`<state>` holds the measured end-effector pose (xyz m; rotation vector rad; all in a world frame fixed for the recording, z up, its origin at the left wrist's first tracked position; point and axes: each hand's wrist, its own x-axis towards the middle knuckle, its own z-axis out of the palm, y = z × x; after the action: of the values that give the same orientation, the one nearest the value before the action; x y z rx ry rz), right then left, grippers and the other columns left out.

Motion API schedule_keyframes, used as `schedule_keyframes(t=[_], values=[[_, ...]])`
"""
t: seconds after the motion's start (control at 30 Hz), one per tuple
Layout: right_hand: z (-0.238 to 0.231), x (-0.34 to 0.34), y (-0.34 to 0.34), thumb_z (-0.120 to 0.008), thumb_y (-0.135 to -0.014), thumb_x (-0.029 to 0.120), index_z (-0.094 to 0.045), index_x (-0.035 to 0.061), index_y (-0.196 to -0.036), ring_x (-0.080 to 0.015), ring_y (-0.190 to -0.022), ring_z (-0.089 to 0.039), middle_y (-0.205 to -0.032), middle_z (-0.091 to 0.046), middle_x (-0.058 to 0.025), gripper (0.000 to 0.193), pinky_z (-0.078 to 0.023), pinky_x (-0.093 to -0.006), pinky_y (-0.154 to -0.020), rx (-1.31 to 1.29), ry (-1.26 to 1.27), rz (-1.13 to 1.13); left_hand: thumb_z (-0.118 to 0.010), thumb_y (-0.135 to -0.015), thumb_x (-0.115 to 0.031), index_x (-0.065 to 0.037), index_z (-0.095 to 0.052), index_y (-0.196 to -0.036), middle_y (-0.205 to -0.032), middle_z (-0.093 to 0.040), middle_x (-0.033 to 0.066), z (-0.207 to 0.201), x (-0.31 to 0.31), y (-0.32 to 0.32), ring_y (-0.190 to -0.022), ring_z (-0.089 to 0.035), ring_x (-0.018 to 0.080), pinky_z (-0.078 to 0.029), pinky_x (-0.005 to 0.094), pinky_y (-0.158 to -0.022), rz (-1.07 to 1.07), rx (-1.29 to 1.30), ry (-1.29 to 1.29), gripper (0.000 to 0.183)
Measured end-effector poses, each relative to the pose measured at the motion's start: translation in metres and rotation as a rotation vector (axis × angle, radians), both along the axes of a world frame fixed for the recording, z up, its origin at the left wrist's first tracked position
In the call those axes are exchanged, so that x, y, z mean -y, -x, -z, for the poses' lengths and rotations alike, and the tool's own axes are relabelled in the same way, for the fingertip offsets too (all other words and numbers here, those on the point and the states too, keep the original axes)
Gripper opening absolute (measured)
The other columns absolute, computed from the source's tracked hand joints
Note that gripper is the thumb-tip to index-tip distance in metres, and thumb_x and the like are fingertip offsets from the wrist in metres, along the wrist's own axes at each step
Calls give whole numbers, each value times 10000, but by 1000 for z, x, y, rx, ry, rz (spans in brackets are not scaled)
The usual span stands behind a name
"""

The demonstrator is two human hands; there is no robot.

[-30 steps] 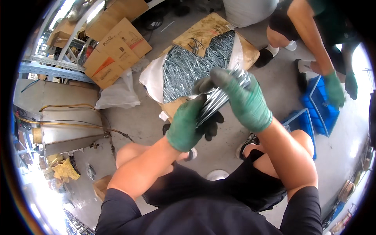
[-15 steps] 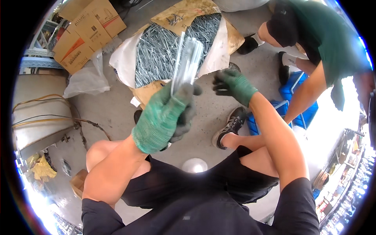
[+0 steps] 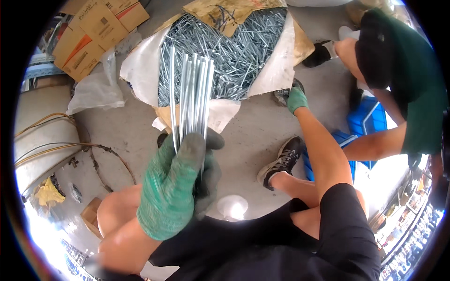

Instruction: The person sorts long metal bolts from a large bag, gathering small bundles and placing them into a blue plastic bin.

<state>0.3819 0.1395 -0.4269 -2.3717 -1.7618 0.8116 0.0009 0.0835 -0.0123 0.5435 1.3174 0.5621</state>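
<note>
the left hand (image 3: 171, 187), in a green glove with dark fingers, is closed around a bundle of metal rods (image 3: 201, 89). the rods rise out of the fist and point away from the person, their far ends uneven; one at the left of the bundle stands a little apart from the others. in view they overlap the near left part of an open carton (image 3: 269, 77), which is heaped with loose rods (image 3: 239, 56) lying in all directions. a white liner (image 3: 140, 65) folds out over its sides, and a brown flap (image 3: 213, 11) lies across its far edge.

the right hand (image 3: 296, 99), gloved the same way, reaches out to the near right corner of the carton, by a small dark item (image 3: 282, 96) (too unclear to name). its fingers are partly hidden, so i cannot tell whether it grips anything.

to the right, a co-worker in a dark green top (image 3: 422, 89) bends near two blue baskets (image 3: 368, 117). a black shoe (image 3: 283, 159) rests on the grey floor (image 3: 243, 154). at upper left, cardboard boxes (image 3: 91, 33) stand behind a clear plastic bag (image 3: 98, 91).
</note>
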Motion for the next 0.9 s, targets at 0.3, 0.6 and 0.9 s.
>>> schedule_keyframes(t=[0.3, 0.6, 0.9], values=[[26, -4, -3, -629, -921, 46, -635, 52, -1322, -196, -1016, -670, -1162, -706, -74, 401, -545, -327, -883, -343, -6, -76, -481, -1053, -520, 13, -529, -1175, -596, -511, 41, 10, -9, 2, -392, -412, 101, -299, 244, -375, 43, 3, 88, 549], [7, 15, -42, -753, -881, 128, -727, 21, -1148, -149, -819, -665, -950, -745, -73, 288, -541, -285, -766, -686, -12, 520, -471, -1062, -498, 40, -522, -1179, -581, -511, 36, 7, -9, -17, -379, -398, 96, -293, 242, -363, 75, 9, 63, 552], [69, 19, -57, -711, -872, 128, -716, 40, -1160, -348, -913, -701, -1030, -742, -174, 301, -549, -395, -833, -380, -123, 177, -459, -1065, -489, 30, -515, -1159, -555, -499, 30, 13, -3, -33, -362, -381, 93, -285, 251, -352, 119, 27, 41, 531]])
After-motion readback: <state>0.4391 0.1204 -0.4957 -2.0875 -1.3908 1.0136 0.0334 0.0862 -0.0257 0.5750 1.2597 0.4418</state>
